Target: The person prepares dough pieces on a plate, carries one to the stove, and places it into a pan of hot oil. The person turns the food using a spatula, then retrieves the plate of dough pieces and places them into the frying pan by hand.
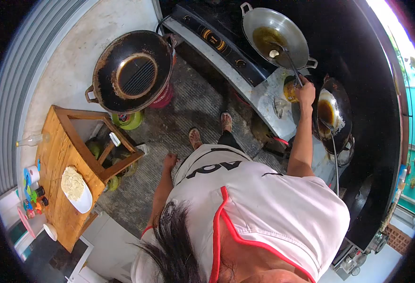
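The cooking looks to be at an early stage: a single pale piece [274, 54] sits in the oil [265, 38] of the silver wok [296, 37] at the upper right of the frame, while a large pale mound [73, 182], probably dough or batter, lies on the white tray [82, 204] at the left. The piece looks light rather than browned, so its frying seems to have barely begun, and most of the mixture appears to be left over on the wooden counter [59, 162]. No finished pieces can be made out. The right hand [305, 92], at the right of centre, has its grip closed around the handle of a long-handled utensil [292, 66], whose far end reaches into the silver wok near the pale piece; whether the two touch cannot be told. The left hand [170, 160] hangs beside the body left of centre with nothing visible in it, too small to tell how far its fingers are curled. At the right edge of the work area a dark wok [327, 89] holds brown liquid and a second utensil [335, 158], which no hand holds; another, larger dark pan [106, 75] rests at the upper left.
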Tool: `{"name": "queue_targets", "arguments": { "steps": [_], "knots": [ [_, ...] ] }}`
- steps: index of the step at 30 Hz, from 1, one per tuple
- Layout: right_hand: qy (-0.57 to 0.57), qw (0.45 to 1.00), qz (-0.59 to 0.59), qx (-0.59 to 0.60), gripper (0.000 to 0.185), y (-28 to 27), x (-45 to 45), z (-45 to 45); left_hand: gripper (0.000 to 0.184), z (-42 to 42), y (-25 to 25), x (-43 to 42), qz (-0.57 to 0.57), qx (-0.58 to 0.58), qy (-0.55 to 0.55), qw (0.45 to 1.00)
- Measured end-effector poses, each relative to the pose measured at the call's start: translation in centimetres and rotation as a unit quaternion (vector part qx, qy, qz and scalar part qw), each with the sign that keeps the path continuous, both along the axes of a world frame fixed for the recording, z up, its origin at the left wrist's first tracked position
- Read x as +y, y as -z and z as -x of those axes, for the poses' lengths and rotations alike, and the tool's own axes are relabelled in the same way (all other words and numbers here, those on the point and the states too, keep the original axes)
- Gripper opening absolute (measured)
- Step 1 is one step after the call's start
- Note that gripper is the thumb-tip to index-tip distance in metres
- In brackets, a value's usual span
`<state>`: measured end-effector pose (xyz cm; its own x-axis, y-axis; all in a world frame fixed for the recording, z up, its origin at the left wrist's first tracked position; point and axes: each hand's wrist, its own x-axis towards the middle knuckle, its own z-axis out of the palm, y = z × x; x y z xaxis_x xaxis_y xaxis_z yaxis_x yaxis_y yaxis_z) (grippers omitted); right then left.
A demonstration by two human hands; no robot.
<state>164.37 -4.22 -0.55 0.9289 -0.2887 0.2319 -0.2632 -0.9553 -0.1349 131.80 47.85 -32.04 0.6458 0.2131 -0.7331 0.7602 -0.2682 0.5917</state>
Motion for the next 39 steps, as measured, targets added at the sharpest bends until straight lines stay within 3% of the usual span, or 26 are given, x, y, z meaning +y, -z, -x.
{"name": "queue_targets", "arguments": {
  "steps": [5, 10, 13, 16, 20, 25, 28, 31, 36, 39],
  "knots": [
    [0.028, 0.998, 0.006, 0.047, 0.044, -3.5, -1.2, 0.5, 0.036, 0.9, 2.3, 0.9, -0.002, 0.029, 0.016, 0.999],
    [-0.022, 0.996, 0.015, 0.086, 0.044, -9.1, 0.0, 3.4, 0.036, 1.1, 1.2, 0.3, -0.015, 0.053, 0.055, 0.997],
    [-0.022, 0.995, 0.026, 0.099, 0.044, -8.9, -0.9, 3.7, 0.036, 1.6, 4.2, -0.3, -0.07, 0.073, 0.017, 0.995],
    [-0.025, 0.996, 0.022, 0.078, 0.043, -7.8, -0.7, 3.3, 0.036, 1.0, 5.7, 0.3, 0.017, 0.079, 0.003, 0.997],
    [-0.087, 0.995, 0.049, 0.005, 0.045, -3.3, -2.8, 0.8, 0.038, -0.3, 5.5, 1.0, -0.014, 0.004, 0.058, 0.998],
    [-0.044, 0.998, 0.023, -0.032, 0.044, -2.0, -2.2, -0.7, 0.039, -1.9, 1.5, -0.4, -0.038, -0.011, -0.017, 0.999],
    [-0.027, 0.999, 0.008, -0.036, 0.043, -1.7, -1.4, -1.6, 0.04, -2.2, -0.5, -1.0, -0.087, -0.083, 0.134, 0.984],
    [-0.023, 0.999, 0.017, -0.029, 0.045, -0.5, -1.6, -3.6, 0.04, -2.2, -2.0, -2.9, -0.052, 0.01, 0.067, 0.996],
    [-0.034, 0.999, 0.017, -0.02, 0.046, 0.6, -1.9, -4.4, 0.034, -3.9, -9.1, -5.5, -0.087, -0.001, 0.077, 0.993],
    [-0.037, 0.999, 0.007, -0.012, 0.044, -0.6, -1.2, -2.3, 0.032, -3.9, -8.6, -5.4, -0.069, 0.017, 0.034, 0.997]
  ]
}}
